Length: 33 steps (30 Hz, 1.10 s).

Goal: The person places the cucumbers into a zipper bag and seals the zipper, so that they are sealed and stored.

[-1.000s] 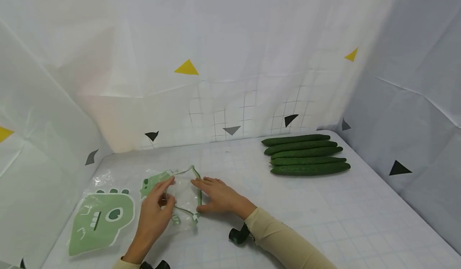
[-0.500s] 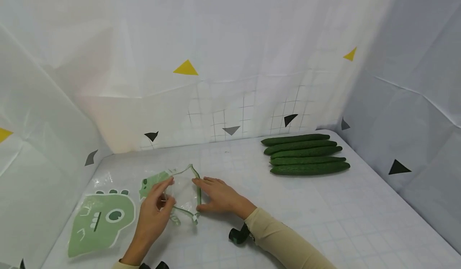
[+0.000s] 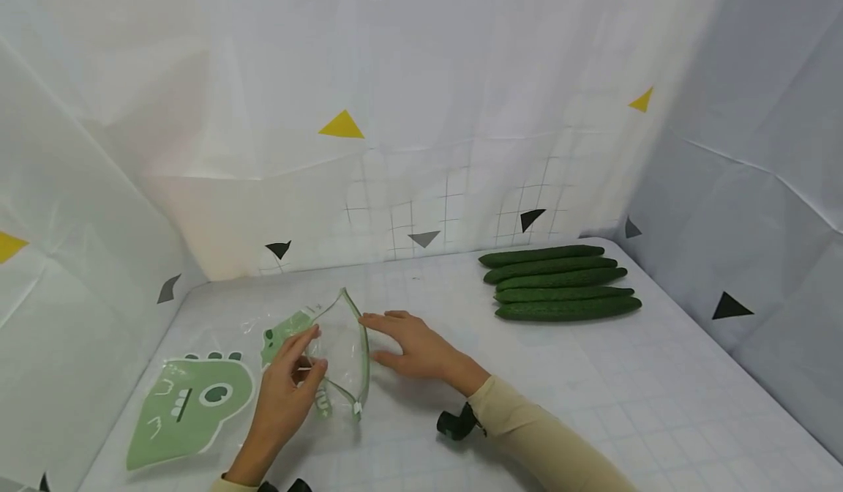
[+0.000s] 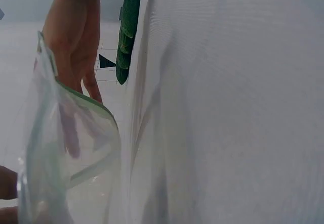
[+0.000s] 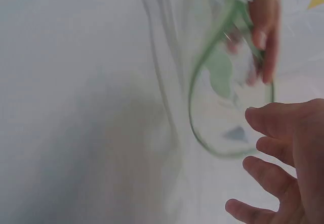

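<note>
Slightly to its own right and away from the bag was where the right hand (image 3: 418, 349) had moved since the earlier frame, and the green-rimmed mouth of the clear plastic bag (image 3: 365, 360) now stood taller and wider. The large green dinosaur print (image 3: 178, 411) on the bag had shifted a little to the right as well, while the left hand (image 3: 285, 389) stayed in nearly the same spot.

The bag lay on the left half of the white surface (image 3: 527, 375), its body flat to the left and its mouth raised, facing right. The left hand pinched the near lip of the mouth, with fingers showing on both sides of the clear film in the right wrist view. The right hand was spread, fingers apart and gripping nothing, its index fingertip at the opposite rim; whether it touched could not be told.

Five dark green cucumbers (image 3: 560, 280) lay side by side at the far right of the surface, well apart from both hands. A beige sleeve (image 3: 540, 433) covered the right forearm. Behind stood a white sheet (image 3: 494, 75) marked with yellow, black and grey triangles.
</note>
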Tool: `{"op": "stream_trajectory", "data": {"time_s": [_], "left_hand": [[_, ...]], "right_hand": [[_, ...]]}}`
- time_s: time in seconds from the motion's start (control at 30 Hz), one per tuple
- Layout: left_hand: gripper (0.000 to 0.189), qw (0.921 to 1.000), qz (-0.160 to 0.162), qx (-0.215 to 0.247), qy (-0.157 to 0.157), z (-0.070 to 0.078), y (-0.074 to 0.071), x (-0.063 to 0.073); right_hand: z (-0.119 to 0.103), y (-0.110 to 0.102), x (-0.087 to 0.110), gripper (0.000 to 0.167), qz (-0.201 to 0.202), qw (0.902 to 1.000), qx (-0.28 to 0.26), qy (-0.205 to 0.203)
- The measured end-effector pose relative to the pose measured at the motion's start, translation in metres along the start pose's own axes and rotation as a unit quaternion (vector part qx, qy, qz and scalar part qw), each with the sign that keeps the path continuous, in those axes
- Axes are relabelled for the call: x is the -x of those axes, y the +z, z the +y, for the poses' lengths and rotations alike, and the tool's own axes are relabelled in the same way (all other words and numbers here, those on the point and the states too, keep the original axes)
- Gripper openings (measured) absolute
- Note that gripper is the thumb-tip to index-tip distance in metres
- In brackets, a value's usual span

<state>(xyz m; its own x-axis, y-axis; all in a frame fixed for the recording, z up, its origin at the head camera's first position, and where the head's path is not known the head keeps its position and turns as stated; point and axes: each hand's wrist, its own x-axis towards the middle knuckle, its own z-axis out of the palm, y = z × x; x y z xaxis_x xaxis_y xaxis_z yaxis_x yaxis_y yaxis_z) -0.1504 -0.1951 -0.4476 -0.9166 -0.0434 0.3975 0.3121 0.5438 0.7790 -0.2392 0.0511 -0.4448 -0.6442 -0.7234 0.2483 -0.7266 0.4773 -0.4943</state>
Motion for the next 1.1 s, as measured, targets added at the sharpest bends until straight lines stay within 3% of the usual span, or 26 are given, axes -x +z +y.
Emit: {"op": "stream_trajectory", "data": {"time_s": [0.43,0.73,1.1], "left_hand": [[0.061,0.9995,-0.015,0.017,-0.020,-0.001,-0.004,0.000],[0.062,0.9983,-0.012,0.050,-0.027,-0.001,-0.003,-0.001],[0.062,0.9967,-0.004,0.079,-0.019,-0.003,-0.003,0.000]], "right_hand": [[0.040,-0.059,0.047,0.059,0.051,0.9982,0.014,0.027],[0.051,-0.068,0.073,0.059,0.069,0.9958,0.036,0.048],[0.055,-0.088,0.086,0.059,0.101,0.9928,0.037,0.052]]}}
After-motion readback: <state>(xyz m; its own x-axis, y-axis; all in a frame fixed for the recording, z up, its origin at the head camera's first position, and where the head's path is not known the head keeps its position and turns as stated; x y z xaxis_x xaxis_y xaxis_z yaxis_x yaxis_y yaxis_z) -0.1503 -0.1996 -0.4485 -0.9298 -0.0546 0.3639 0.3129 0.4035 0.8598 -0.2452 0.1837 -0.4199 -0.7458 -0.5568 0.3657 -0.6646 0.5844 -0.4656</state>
